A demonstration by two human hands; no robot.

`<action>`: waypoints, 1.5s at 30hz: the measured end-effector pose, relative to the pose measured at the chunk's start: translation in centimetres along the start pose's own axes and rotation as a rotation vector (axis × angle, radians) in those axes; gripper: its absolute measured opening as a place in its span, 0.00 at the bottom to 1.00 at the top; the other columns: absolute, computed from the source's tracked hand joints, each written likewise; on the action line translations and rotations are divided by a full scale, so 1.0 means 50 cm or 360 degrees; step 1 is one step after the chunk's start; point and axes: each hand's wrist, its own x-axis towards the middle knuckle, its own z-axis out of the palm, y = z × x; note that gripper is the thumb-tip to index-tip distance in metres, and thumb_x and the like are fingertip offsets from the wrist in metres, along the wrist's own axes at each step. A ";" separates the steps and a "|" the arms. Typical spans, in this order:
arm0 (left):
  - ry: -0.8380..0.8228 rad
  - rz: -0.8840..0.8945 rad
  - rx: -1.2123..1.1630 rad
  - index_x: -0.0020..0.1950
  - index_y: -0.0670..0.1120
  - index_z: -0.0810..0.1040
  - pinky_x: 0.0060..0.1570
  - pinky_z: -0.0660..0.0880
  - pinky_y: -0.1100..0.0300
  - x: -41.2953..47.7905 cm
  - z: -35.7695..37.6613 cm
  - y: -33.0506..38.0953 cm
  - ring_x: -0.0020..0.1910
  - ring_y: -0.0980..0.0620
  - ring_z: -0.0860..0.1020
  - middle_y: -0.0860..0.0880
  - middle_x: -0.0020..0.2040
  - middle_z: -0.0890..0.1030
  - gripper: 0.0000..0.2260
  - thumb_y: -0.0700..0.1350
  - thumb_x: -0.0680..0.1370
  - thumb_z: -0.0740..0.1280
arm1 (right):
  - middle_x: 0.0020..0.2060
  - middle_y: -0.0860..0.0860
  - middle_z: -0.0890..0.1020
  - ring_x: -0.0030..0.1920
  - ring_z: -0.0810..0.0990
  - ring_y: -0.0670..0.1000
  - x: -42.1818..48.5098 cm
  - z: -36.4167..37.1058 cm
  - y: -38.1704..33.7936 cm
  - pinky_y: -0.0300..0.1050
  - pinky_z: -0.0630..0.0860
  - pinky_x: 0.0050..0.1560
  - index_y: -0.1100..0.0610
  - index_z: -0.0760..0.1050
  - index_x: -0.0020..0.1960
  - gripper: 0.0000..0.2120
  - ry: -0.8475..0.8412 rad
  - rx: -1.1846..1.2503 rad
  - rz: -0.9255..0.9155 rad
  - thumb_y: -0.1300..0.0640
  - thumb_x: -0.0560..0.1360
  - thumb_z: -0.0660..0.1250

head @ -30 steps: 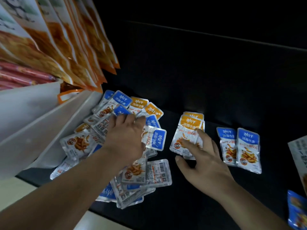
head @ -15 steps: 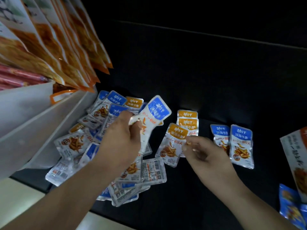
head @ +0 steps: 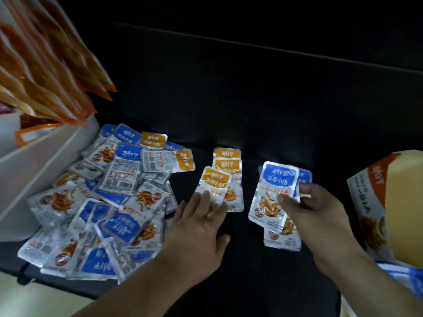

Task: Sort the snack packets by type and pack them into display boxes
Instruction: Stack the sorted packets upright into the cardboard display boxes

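Glossy snack packets (head: 119,175) on a matt black worktop (head: 251,106).
Their film is silvery, crinkled and reflective; the white display box (head: 39,170) looks like smooth matt card; orange bags (head: 45,72) shine.

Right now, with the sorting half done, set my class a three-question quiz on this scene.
1. True or false: the left hand lies with flat fingers on the orange-topped packets.
2. The packet pinched by the right hand has a top that is: A blue, B orange, C green.
3. Fill in: the unsorted heap lies to the person's ___ of the orange-topped packets.

Key: 1 true; 2 A; 3 left.
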 end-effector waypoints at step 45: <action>0.0317 0.0229 -0.0026 0.78 0.50 0.67 0.78 0.62 0.42 0.026 0.057 0.037 0.83 0.44 0.56 0.45 0.83 0.59 0.29 0.54 0.76 0.56 | 0.76 0.56 0.70 0.80 0.61 0.63 0.060 0.039 0.132 0.70 0.56 0.77 0.46 0.77 0.70 0.23 0.0133 -0.1543 -0.1106 0.38 0.79 0.61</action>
